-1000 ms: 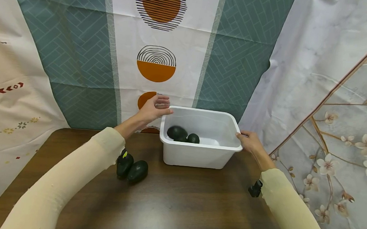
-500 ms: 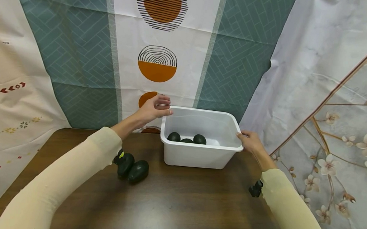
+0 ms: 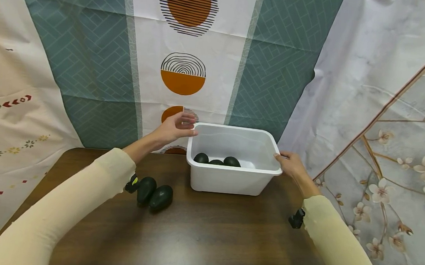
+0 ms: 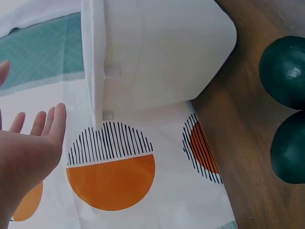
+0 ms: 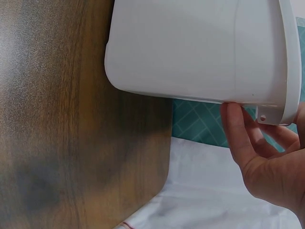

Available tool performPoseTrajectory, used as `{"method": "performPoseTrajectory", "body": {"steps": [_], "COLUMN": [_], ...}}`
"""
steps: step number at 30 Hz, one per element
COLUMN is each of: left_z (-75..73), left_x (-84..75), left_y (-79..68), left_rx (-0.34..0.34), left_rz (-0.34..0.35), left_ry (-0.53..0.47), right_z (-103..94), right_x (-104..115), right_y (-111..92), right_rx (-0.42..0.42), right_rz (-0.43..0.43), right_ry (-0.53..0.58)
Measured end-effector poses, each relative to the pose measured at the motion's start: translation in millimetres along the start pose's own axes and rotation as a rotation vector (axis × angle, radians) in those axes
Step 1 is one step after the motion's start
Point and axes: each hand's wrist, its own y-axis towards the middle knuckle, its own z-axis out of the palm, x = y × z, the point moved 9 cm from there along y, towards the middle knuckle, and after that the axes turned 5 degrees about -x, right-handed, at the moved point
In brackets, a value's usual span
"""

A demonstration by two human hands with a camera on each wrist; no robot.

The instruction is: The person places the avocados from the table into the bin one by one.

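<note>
Our empty left hand (image 3: 177,127) drifts off the tub (image 3: 227,181), fingers spread; apparently three avocados (image 3: 232,162) sit inside, two others (image 3: 161,197) outside at eight o'clock. Our right hand (image 3: 290,163) pinches its three-o'clock end.

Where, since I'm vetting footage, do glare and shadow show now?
Head view: pale glare on the table, near bottom center; left wrist view: a highlight on the upper avocado; right wrist view: dark shadow at lower left, sheen at upper left.

White bin (image 5: 190,52): you see its outside
Right grip (image 5: 271,167): your fingers touch its side near the rim
Counter (image 5: 62,109): brown wood
Cloth (image 5: 214,171): green and white
</note>
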Motion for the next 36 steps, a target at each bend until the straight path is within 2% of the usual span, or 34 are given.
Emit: {"method": "performPoseTrajectory", "body": {"steps": [23,36], "left_z": [-14.9,-20.2], "left_x": [16.2,17.9], "left_y": [-19.5,-30.2], "left_rx": [0.065,0.107], "left_rz": [-0.051,-0.081], "left_ry": [0.09,0.133], "right_z": [1.0,0.6], "right_x": [-1.6,-2.2], "right_y": [0.5,-0.5], "right_rx": [-0.005,-0.003], "right_rz": [0.008,0.008], "right_ry": [0.009,0.01]}}
